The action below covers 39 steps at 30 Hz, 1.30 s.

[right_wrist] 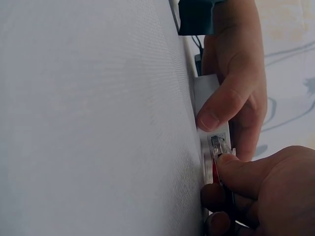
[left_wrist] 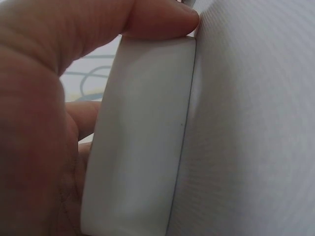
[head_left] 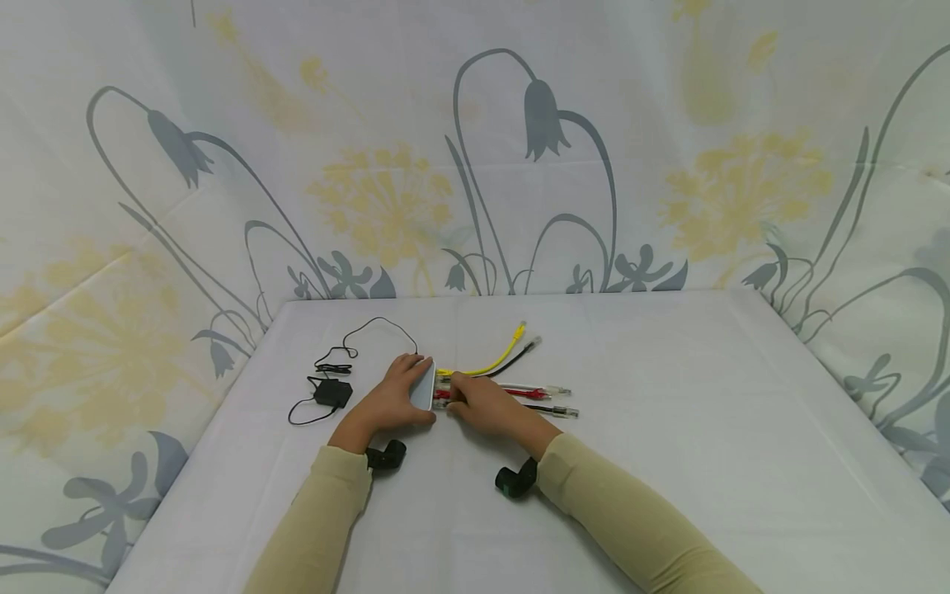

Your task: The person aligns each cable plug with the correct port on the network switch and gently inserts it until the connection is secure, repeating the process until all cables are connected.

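A small white box-shaped device point(head_left: 424, 388) stands on its edge on the table, tilted up. My left hand point(head_left: 396, 398) grips it, thumb on one side and fingers round the back; the left wrist view shows its smooth white side point(left_wrist: 142, 137) filling the frame under my thumb point(left_wrist: 162, 19). My right hand point(head_left: 475, 404) pinches the plug of a red cable point(head_left: 529, 393) right at the device's port face. In the right wrist view the red plug point(right_wrist: 215, 173) sits just below an open port point(right_wrist: 219, 143), with my left hand's fingers point(right_wrist: 231, 98) holding the box.
Yellow point(head_left: 501, 355) and black point(head_left: 519, 355) patch cables fan out behind the device; a clear one point(head_left: 545, 388) and another black one point(head_left: 555, 410) lie to the right. A black power adapter point(head_left: 331, 392) with its thin cord lies left. The white-clothed table point(head_left: 705, 429) is backed by a flowered curtain.
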Motion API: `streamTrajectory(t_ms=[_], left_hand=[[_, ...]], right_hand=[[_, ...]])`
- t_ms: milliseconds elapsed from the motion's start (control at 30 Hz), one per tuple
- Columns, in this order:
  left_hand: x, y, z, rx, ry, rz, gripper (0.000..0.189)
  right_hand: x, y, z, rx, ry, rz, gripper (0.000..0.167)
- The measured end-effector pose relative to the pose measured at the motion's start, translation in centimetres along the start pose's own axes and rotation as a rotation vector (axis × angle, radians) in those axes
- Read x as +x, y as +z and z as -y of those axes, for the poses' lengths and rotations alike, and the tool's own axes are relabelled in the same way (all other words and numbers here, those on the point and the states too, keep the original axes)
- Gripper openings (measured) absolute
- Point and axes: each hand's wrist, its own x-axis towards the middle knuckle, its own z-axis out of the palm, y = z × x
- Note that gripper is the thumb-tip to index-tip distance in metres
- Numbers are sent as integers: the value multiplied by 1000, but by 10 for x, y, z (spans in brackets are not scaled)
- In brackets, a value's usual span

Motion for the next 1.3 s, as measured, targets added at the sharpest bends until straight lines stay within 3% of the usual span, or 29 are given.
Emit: streamTrajectory(t_ms=[1300], left_hand=[[1, 0, -2, 7, -20, 14, 96]], right_hand=[[3, -5, 0, 33, -17, -37, 6]])
